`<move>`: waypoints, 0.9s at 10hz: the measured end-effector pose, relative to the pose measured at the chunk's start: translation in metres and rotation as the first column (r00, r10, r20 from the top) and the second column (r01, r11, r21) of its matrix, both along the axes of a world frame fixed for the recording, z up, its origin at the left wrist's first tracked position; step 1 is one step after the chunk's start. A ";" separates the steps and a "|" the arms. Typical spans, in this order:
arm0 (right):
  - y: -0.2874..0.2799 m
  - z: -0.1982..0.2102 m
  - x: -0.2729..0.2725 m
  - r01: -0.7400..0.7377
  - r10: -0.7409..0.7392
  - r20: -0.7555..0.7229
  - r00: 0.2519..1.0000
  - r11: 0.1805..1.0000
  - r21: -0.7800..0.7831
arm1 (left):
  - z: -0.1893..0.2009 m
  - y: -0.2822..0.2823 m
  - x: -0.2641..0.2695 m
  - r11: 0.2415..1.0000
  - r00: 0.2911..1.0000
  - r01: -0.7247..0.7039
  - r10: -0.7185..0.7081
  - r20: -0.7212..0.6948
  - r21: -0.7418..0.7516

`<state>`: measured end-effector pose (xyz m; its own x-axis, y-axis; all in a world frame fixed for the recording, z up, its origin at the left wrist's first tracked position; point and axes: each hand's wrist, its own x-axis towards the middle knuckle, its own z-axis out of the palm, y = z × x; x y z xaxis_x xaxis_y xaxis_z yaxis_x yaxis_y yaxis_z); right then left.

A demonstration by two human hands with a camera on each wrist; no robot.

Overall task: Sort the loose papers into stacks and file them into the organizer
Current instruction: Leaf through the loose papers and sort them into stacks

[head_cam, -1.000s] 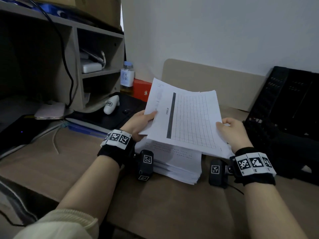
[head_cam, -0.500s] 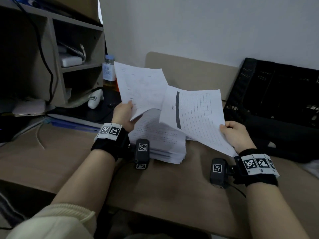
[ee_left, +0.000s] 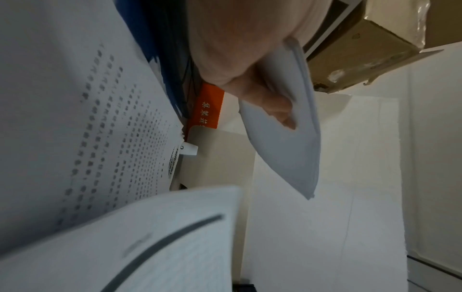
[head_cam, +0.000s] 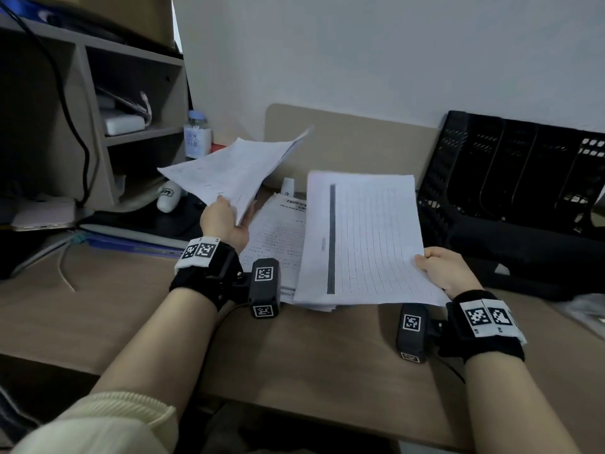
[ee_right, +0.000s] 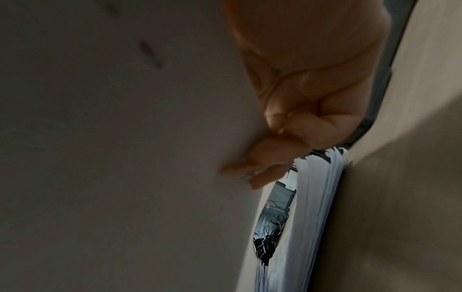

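My left hand (head_cam: 226,221) pinches a few printed sheets (head_cam: 235,168) at their near corner and holds them up, tilted, left of centre; the left wrist view shows the thumb and fingers (ee_left: 275,110) clamped on those sheets (ee_left: 287,138). In my right hand (head_cam: 438,267) is a lined sheet with a dark bar (head_cam: 363,237), gripped at its right edge and held over the paper stack (head_cam: 275,244) on the desk. From the right wrist, the fingers (ee_right: 262,170) lie under the sheet, beside the stack's edge (ee_right: 317,207). The black mesh organizer (head_cam: 510,172) stands at the right.
A grey shelf unit (head_cam: 98,132) with cables and small devices fills the left. A bottle (head_cam: 196,136), an orange box (ee_left: 207,106) and a white gadget (head_cam: 168,194) stand behind the papers. A dark bag (head_cam: 523,257) lies before the organizer. The beige desk (head_cam: 311,362) runs under my forearms.
The papers, held together a second ago, are now split: my left hand has carried its sheets up and leftward, tilting them flatter, while the right hand lowered the lined sheet over the stack.
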<state>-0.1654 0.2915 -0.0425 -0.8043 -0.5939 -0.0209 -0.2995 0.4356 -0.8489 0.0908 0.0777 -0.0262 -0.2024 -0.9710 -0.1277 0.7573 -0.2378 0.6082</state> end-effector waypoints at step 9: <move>-0.004 0.012 0.022 -0.030 0.018 0.129 0.991 0.995 0.096 | -0.015 0.047 -0.036 0.803 0.464 0.582 -0.460 0.757 0.131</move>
